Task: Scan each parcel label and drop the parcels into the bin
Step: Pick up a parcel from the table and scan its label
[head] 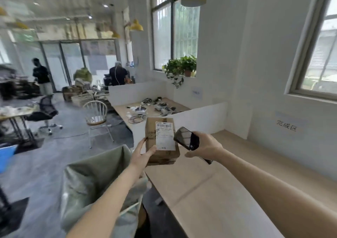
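**Parcel held up beside the scanner, above the desk edge**

The left hand [141, 154] grips the lower left corner of a brown cardboard parcel [162, 142], thumb lying on the top face and fingers wrapped beneath. The parcel is held in the air over the near end of the desk [209, 192], label side up. A white shipping label [165, 135] covers much of the top face; it carries a barcode and a row of digits beneath it that is too blurred to read with certainty.

The right hand [206, 144] is curled round a black handheld scanner [187, 138], whose dark glossy face tilts toward the label, just beside the parcel's right edge.

Below the left forearm stands a bin lined with a grey-green sack [91, 179], its mouth open, just beside the desk.

On the white wall to the right, a sign [287, 125] reads "完成区".
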